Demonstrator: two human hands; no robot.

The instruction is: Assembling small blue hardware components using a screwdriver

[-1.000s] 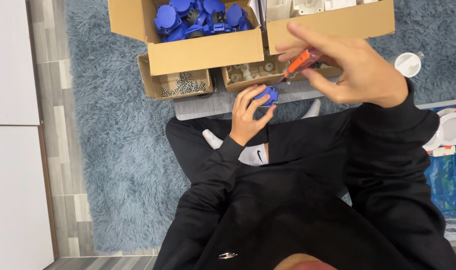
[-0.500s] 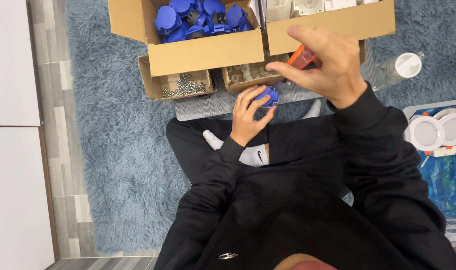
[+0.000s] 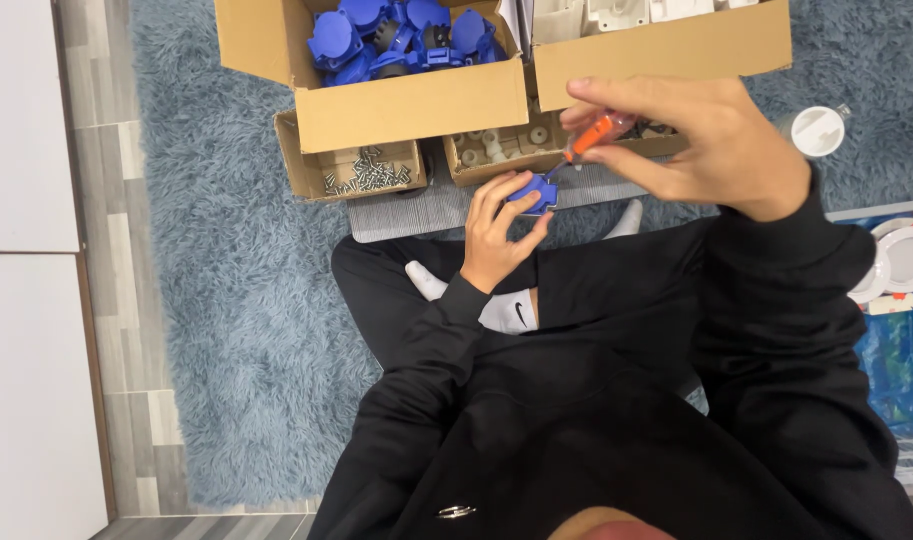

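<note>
My left hand point(image 3: 496, 235) grips a small blue plastic part point(image 3: 534, 193) just above my crossed legs. My right hand point(image 3: 701, 145) is closed around an orange-handled screwdriver point(image 3: 588, 135); its tip points down-left onto the blue part. Behind the hands stands a cardboard box point(image 3: 406, 100) filled with several more blue plastic parts point(image 3: 396, 35).
A small open carton point(image 3: 306, 175) holds loose metal screws point(image 3: 361, 172). Another carton point(image 3: 466, 170) holds small beige pieces. A larger box point(image 3: 666, 55) with white parts stands at the back right. White round discs point(image 3: 906, 260) and a blue bag point(image 3: 896, 370) lie right, on the shaggy blue rug point(image 3: 226, 300).
My right hand has shifted left and lower, bringing the screwdriver tip down onto the blue part. My left hand has kept the part in place.
</note>
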